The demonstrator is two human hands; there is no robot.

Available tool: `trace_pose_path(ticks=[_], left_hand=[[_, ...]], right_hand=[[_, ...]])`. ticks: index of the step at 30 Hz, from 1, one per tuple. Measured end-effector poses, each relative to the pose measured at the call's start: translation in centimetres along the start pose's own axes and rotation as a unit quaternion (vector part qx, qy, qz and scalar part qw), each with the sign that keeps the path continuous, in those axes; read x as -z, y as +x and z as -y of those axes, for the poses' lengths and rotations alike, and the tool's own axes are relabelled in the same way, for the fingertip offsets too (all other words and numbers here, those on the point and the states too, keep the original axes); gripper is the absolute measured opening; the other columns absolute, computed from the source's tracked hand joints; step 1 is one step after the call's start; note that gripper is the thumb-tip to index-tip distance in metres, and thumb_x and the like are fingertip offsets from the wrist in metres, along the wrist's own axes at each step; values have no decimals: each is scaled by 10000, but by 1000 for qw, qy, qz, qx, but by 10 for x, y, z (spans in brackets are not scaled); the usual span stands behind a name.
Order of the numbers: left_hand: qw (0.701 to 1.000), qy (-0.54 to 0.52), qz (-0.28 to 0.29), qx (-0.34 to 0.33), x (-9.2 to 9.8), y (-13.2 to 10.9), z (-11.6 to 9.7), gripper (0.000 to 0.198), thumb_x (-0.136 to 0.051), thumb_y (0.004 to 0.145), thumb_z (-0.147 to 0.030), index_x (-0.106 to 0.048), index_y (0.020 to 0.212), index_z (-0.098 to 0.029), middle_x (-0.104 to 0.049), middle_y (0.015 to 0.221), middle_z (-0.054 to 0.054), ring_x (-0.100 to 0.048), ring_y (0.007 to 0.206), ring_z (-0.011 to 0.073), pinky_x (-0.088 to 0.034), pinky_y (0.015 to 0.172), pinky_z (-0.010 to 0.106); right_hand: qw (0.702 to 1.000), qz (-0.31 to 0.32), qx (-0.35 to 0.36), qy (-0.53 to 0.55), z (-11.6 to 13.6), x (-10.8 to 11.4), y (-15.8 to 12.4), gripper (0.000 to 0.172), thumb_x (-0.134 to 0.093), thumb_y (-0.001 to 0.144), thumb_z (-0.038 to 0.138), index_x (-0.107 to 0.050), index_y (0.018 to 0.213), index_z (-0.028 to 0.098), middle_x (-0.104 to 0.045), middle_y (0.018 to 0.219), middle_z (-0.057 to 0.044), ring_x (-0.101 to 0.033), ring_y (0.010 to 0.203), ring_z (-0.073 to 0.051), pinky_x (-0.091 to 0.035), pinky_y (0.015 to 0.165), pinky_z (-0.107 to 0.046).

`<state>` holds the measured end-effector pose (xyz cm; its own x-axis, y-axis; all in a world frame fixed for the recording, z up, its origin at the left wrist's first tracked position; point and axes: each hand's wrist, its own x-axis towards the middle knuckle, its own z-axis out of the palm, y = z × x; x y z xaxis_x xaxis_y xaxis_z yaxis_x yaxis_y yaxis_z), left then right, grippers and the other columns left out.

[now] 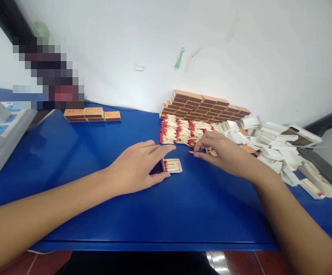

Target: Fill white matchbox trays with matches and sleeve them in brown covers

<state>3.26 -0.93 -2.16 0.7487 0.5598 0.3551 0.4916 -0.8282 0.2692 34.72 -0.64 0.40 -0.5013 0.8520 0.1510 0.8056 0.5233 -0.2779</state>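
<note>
A small white matchbox tray (176, 171) lies on the blue table, partly filled with red-tipped matches (173, 165). My left hand (143, 164) is around its left end, thumb at the near corner and fingers stretched out beyond the far side; I cannot tell how firmly it touches. To the right of the tray, my right hand (220, 151) pinches a match (191, 152) between thumb and fingers, its red head pointing left. Just behind that hand is a heap of loose matches (183, 131) in rows, partly hidden by the fingers.
Stacked orange-brown matchboxes (203, 107) line the wall behind the heap. Several more matchboxes (94, 114) stand at the back left. White empty trays (272, 141) are piled on the right, beside a phone (303, 134). A white device (5, 133) sits at the left edge.
</note>
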Motion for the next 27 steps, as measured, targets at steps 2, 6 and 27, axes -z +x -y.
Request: trace_pose_path(ticks=[2, 6, 27], left_hand=[[1000, -1, 2, 1, 0, 0, 0, 592, -713, 1010, -396, -505, 1522, -186, -743, 1146, 47, -668, 1055, 231, -535, 943, 361], [1000, 1, -1, 1, 0, 1, 0, 582, -717, 1008, -383, -513, 1515, -182, -740, 1127, 44, -667, 1043, 227, -533, 934, 353], [1000, 5, 3, 1, 0, 1, 0, 597, -710, 1009, -401, -499, 1526, -190, -742, 1124, 48, -673, 1050, 235, -535, 940, 363]], right_hand=[[1000, -1, 6, 4, -1, -2, -1, 217, -625, 1042, 416, -725, 952, 245, -674, 985, -108, -609, 967, -293, -511, 822, -448], [1000, 8, 12, 8, -5, -5, -1, 215, -602, 1052, 377, -714, 931, 238, -674, 974, -106, -598, 974, -289, -513, 832, -452], [1000, -1, 29, -4, -15, -8, 3, 129, -619, 1052, 332, -710, 1027, 244, -676, 997, -100, -602, 975, -287, -504, 858, -440]])
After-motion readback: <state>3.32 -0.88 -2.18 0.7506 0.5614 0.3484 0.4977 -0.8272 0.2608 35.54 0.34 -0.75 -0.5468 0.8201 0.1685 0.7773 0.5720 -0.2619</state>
